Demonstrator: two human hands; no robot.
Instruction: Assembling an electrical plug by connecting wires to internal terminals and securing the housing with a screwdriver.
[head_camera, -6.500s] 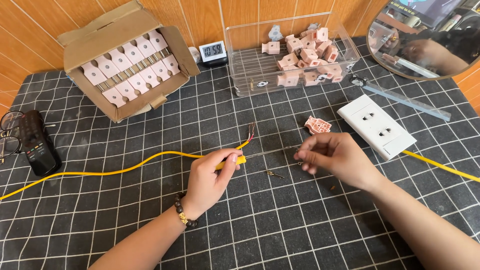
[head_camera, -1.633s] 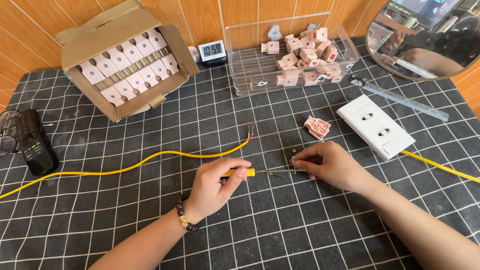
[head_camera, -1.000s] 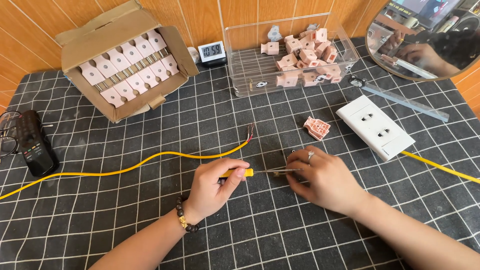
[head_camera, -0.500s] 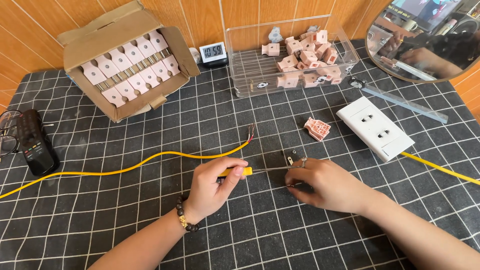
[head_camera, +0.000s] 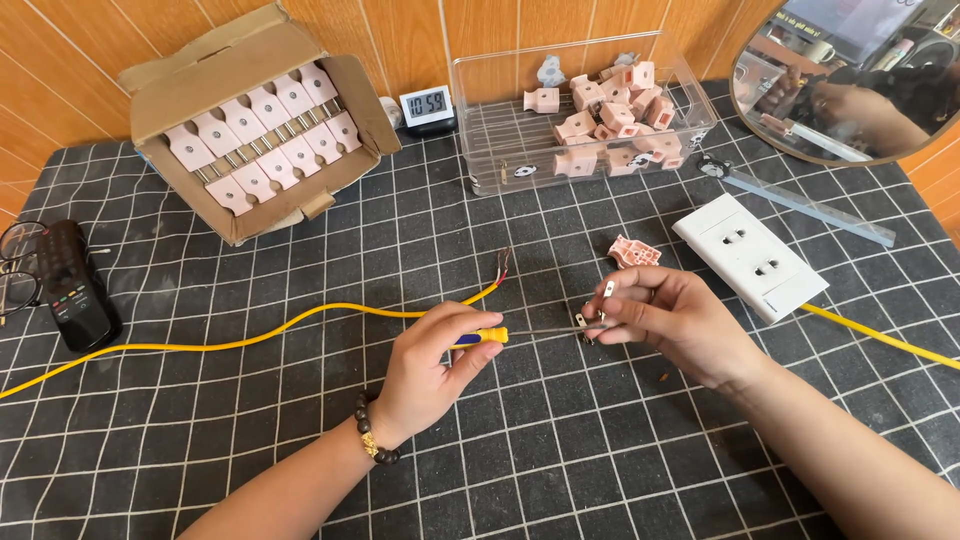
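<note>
Your left hand (head_camera: 430, 370) grips the yellow-handled screwdriver (head_camera: 520, 332), its tip meeting the small metal plug piece (head_camera: 598, 312) pinched in your right hand (head_camera: 670, 325), just right of the yellow cable's (head_camera: 300, 325) bare end. White socket (head_camera: 750, 255) sits close by; open grid mat (head_camera: 560, 450) below the cable.

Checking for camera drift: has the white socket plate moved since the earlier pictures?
No. The white socket plate lies in the same spot beside the clear ruler, with the yellow cable leaving its lower corner.
</note>
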